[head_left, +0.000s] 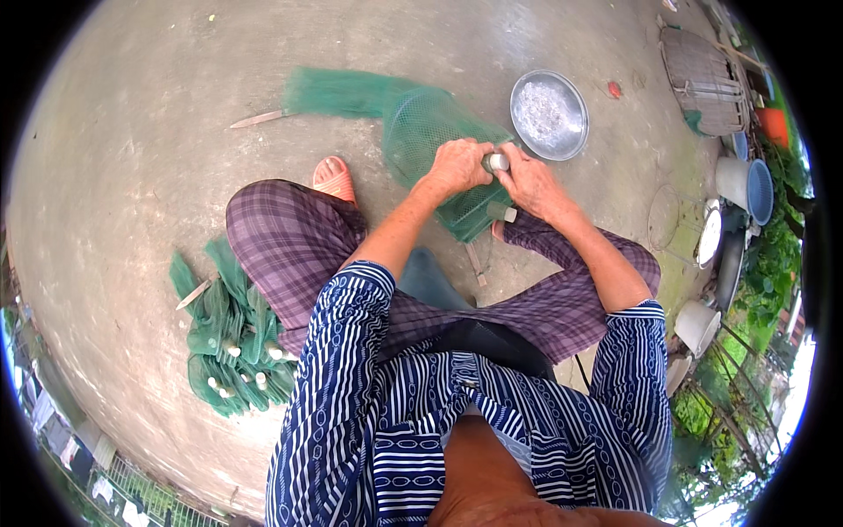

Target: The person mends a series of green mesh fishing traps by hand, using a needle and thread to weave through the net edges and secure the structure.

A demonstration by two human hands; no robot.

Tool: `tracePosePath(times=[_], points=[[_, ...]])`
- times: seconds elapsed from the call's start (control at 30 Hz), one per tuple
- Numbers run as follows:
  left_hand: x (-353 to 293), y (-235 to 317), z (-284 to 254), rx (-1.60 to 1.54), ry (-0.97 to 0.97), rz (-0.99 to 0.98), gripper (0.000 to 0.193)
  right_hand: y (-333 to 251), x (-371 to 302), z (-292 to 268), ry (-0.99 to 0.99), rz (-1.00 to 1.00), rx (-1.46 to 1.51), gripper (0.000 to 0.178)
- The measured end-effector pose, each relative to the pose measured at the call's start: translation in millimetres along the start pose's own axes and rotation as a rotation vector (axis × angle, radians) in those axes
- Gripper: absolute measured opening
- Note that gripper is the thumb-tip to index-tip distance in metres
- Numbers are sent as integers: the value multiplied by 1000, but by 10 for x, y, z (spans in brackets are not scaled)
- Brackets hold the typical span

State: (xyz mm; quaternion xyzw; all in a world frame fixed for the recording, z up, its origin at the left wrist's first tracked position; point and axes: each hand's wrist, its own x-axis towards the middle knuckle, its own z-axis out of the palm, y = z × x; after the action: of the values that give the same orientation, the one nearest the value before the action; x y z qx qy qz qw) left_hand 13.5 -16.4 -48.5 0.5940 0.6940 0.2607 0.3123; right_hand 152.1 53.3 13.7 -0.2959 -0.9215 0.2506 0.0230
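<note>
A green mesh net (421, 132) with a hooped, rounded body lies in front of me, its loose tail stretched out to the far left. My left hand (461, 165) and my right hand (531, 183) are both closed on its near right part. Between them a pale, short cylinder with a whitish end (499, 162), like a capped bottle neck, pokes up out of the mesh. Just below hangs a second pale cylinder (501, 212), set in the net's near edge. What my fingertips grip is partly hidden.
A round metal basin (550, 114) with shiny contents stands beyond my right hand. More green nets (237, 325) with white-capped ends are heaped by my left knee. A pointed wooden strip (259, 119) lies left of the net. Baskets and buckets (736, 183) line the right side.
</note>
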Motion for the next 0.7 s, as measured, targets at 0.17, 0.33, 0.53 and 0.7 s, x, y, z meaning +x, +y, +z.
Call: tracePosePath(times=[0.17, 0.33, 0.53, 0.7], points=[[-60, -2, 58, 28, -27, 14, 41, 12, -16, 109, -161, 326, 203, 31], [-120, 0, 155, 73, -70, 40, 39, 63, -18, 156, -219, 523, 420, 30], [-313, 18, 488, 144, -248, 141, 42, 18, 617, -72, -395, 241, -110, 66], [-386, 269, 509, 142, -391, 199, 35, -65, 1491, 382, -198, 347, 18, 92]])
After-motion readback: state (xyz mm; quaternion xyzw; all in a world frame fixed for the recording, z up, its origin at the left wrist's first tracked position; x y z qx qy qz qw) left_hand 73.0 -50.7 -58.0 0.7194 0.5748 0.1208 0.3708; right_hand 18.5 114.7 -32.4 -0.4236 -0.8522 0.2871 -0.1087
